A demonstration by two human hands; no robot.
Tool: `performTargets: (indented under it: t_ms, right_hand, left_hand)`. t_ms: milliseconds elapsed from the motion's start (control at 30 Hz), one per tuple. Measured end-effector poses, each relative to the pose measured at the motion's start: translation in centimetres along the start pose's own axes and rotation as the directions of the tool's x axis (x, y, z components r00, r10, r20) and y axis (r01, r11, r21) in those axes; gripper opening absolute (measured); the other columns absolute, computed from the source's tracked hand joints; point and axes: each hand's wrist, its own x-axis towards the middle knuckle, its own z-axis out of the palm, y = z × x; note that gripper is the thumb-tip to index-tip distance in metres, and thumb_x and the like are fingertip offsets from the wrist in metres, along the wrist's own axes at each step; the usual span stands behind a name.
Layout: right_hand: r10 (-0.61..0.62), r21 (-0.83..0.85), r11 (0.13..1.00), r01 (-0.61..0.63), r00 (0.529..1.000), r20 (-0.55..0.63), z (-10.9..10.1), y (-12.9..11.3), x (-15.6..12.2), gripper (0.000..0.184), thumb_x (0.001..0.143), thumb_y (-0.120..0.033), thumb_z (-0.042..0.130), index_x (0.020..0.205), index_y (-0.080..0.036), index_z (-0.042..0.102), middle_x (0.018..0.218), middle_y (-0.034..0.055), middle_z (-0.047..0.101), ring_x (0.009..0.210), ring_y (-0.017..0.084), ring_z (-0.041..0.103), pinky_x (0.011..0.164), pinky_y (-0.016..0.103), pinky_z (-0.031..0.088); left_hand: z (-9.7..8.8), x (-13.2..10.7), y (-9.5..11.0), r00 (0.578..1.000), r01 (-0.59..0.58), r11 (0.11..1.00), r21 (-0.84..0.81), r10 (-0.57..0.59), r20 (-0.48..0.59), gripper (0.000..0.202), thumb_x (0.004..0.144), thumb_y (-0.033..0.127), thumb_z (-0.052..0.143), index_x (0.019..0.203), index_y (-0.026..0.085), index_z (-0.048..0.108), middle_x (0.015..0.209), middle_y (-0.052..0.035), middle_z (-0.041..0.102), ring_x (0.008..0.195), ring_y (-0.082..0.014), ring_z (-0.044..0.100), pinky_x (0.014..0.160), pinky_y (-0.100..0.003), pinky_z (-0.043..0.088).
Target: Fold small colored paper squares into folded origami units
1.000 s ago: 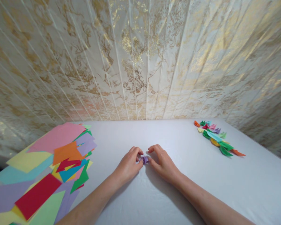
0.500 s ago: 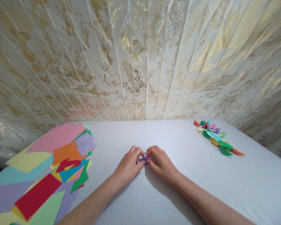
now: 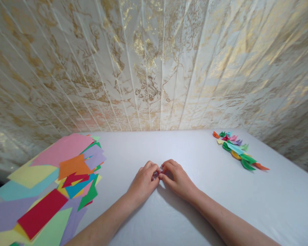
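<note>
On the white table (image 3: 184, 212), my left hand (image 3: 143, 180) and my right hand (image 3: 176, 178) meet fingertip to fingertip at the middle. Both pinch a small folded purple paper piece (image 3: 157, 173), which shows only as a sliver between the fingers. The fingers of both hands are curled and pressed together over it. The rest of the piece is hidden.
A loose spread of coloured paper sheets (image 3: 51, 184) covers the table's left side. A row of small folded paper pieces (image 3: 236, 150) in several colours lies at the back right. A gold-patterned wall (image 3: 154, 68) stands right behind the table.
My hands have drawn closer together, and the fingers now cover almost all of the purple piece, which showed more plainly a second ago.
</note>
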Motion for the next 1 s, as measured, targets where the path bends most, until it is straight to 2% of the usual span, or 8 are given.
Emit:
performTargets:
  t_ms: [267,467,667,800,867,1000]
  right_hand:
    - [0.011,-0.01,1.0,-0.011,1.0,-0.011,0.09,0.36,0.05,0.014,0.081,-0.007,0.054,0.08,-0.02,0.056,0.09,0.0034,0.06,0.086,0.018,0.056,0.08,0.032,0.044]
    - [0.042,-0.005,0.999,-0.042,0.999,-0.02,-0.05,0.06,0.12,0.008,0.085,-0.018,0.059,0.079,-0.02,0.054,0.087,0.0034,0.059,0.084,0.019,0.055,0.079,0.032,0.045]
    - [0.054,-0.027,0.998,-0.054,0.998,-0.017,-0.1,0.44,0.27,0.014,0.085,-0.008,0.05,0.079,-0.02,0.053,0.088,0.004,0.058,0.086,0.018,0.054,0.078,0.032,0.044]
    - [0.049,-0.002,0.999,-0.049,0.998,-0.036,-0.12,0.46,0.16,0.011,0.083,-0.01,0.052,0.08,-0.021,0.052,0.088,0.0035,0.058,0.086,0.019,0.054,0.079,0.033,0.045]
    - [0.042,0.007,0.999,-0.041,0.997,-0.058,-0.13,0.35,0.1,0.009,0.083,-0.013,0.055,0.084,-0.021,0.051,0.091,0.0039,0.058,0.089,0.019,0.054,0.081,0.034,0.045]
    - [0.021,-0.009,1.0,-0.022,0.994,-0.111,-0.01,0.23,0.16,0.01,0.083,-0.019,0.058,0.089,-0.022,0.05,0.101,0.0064,0.058,0.097,0.022,0.054,0.086,0.037,0.045]
  left_hand:
    - [0.0,-0.01,0.17,1.0,-0.009,0.999,-0.037,0.009,0.012,0.008,0.083,0.015,0.056,0.082,0.021,0.061,0.091,-0.0005,0.055,0.075,-0.0145,0.054,0.073,-0.027,0.044]
    - [-0.06,0.03,0.26,0.999,-0.04,0.997,-0.062,0.04,0.003,0.018,0.083,0.01,0.05,0.085,0.021,0.064,0.09,-0.0013,0.056,0.078,-0.0149,0.055,0.073,-0.026,0.043]
    - [-0.05,0.11,0.14,1.0,-0.027,0.992,-0.119,0.028,0.006,0.019,0.082,0.009,0.05,0.084,0.02,0.064,0.09,-0.0009,0.057,0.074,-0.013,0.056,0.071,-0.025,0.044]
    - [-0.03,0.19,0.12,0.999,0.016,0.992,-0.128,-0.021,-0.039,0.012,0.083,0.012,0.05,0.085,0.02,0.059,0.088,0.0004,0.055,0.069,-0.0117,0.054,0.068,-0.025,0.045]
    - [-0.03,0.25,0.09,0.997,0.027,0.994,-0.109,-0.036,-0.074,0.011,0.083,0.013,0.051,0.088,0.02,0.058,0.09,0.0004,0.055,0.068,-0.0115,0.054,0.068,-0.026,0.045]
    - [0.12,0.37,-0.19,0.994,-0.013,0.998,-0.063,0.006,-0.112,0.024,0.082,0.014,0.053,0.104,0.022,0.059,0.105,-0.0029,0.057,0.076,-0.0138,0.056,0.075,-0.03,0.048]
